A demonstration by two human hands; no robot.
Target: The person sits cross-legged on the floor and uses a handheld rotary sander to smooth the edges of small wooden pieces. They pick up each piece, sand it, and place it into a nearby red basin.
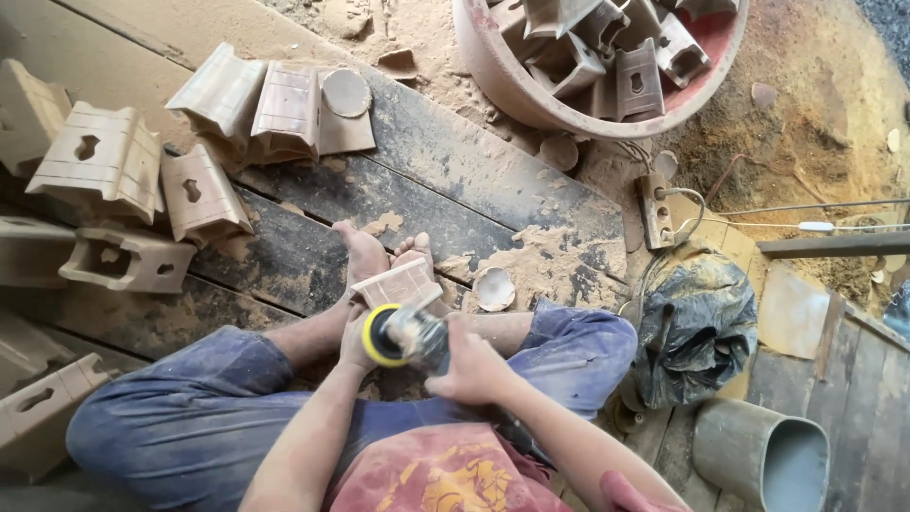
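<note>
Sander [406, 337] axis level, yellow disc facing left; right hand [474, 368] clenched round it.

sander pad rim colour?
Yellow rim on the sander pad, clearest in the head view.

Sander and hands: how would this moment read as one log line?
right hand: grips sander | left hand: steadies wooden block | feet: brace block

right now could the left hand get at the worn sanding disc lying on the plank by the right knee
Probably not yet: the left hand steadies the wooden block under the sander, whose body lies between it and the disc. The plank there looks otherwise unobstructed.
</note>
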